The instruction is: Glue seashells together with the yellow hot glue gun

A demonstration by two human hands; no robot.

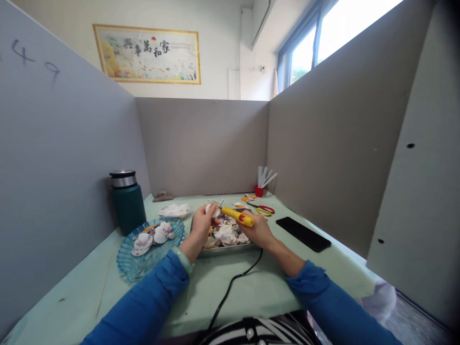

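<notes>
My left hand [202,224] is closed on a pale seashell [212,209], held over a metal tray [230,249] filled with several shells. My right hand [257,230] grips a yellow glue gun [237,216] whose tip points left toward the shell. The gun's black cord [230,287] runs down the table toward me. Both arms wear blue sleeves.
A blue glass plate [125,261] with a few shells lies at the left, a dark green flask [127,201] behind it. Red-handled scissors [265,209], a red cup of white sticks [259,190] and a black phone [303,233] lie at the right. Grey partitions wall three sides.
</notes>
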